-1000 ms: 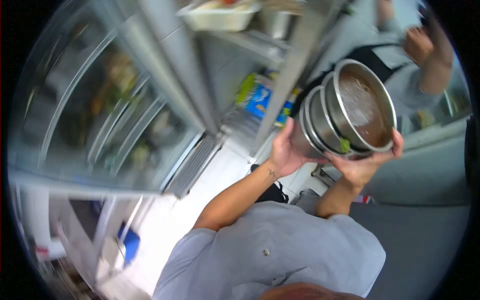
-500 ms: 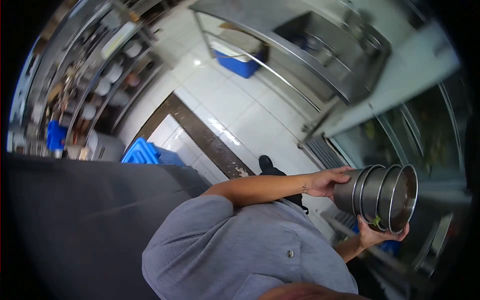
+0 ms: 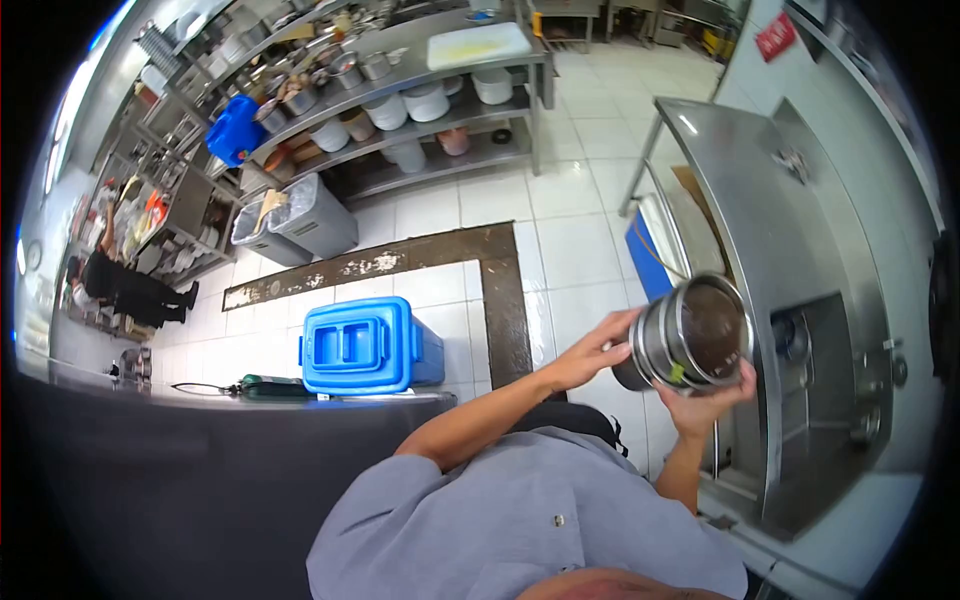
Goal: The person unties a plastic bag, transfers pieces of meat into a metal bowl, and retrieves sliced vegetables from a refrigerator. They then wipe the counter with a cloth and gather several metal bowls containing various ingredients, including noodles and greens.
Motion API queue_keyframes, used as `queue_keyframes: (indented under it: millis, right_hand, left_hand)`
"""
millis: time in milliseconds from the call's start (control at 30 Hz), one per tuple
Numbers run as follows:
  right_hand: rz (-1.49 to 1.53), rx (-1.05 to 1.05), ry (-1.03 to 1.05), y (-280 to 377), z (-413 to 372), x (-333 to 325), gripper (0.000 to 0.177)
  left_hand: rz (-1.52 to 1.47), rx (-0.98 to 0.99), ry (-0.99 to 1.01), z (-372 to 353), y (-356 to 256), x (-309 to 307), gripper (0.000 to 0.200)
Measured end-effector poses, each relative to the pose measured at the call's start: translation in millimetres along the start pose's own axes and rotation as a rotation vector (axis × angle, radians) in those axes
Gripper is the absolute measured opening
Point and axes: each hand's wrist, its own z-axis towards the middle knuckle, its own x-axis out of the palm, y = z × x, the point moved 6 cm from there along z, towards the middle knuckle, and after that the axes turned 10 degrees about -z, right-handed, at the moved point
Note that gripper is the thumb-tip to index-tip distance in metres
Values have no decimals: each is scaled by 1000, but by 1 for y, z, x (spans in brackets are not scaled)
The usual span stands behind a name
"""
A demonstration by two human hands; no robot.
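A stack of several round metal containers (image 3: 712, 330) is held tilted on its side, the open mouth of the outermost one facing right. Brown residue shows inside it. My left hand (image 3: 590, 352) grips the base end of the stack from the left. Under the rim end, my right hand (image 3: 708, 398) supports the stack with its fingers wrapped round the edge. A small green scrap (image 3: 678, 373) clings to the side near my right hand.
A steel sink counter (image 3: 745, 190) runs along the right, a blue box (image 3: 642, 255) beneath it. A blue lidded bin (image 3: 350, 348) and grey bins (image 3: 318, 215) stand left. Steel shelving (image 3: 400, 180) holds pots behind. A person (image 3: 125, 285) is far left.
The view has swung to the right, bringing the sink counter close beside the stack and the blue bin fully into view. Both hands still hold the stack, now turned more toward the camera.
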Motion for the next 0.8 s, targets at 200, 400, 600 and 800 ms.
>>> queue_keyframes:
  millis: [200,400,600,800]
  right_hand:
    - [391,-60,288,-13,84,238,116]
    - [624,-200,479,3,118,454,116]
    - [593,-236,586,3,163,611,116]
    - [677,-352,638,6,215,767,114]
  left_hand:
    - [123,-8,-448,24,-45,-191,120]
    - [380,128,-511,39,-76,-365,123]
    - [223,115,-644,71,-101,-506,120]
    - [264,125,-801,109,-125,-649,116]
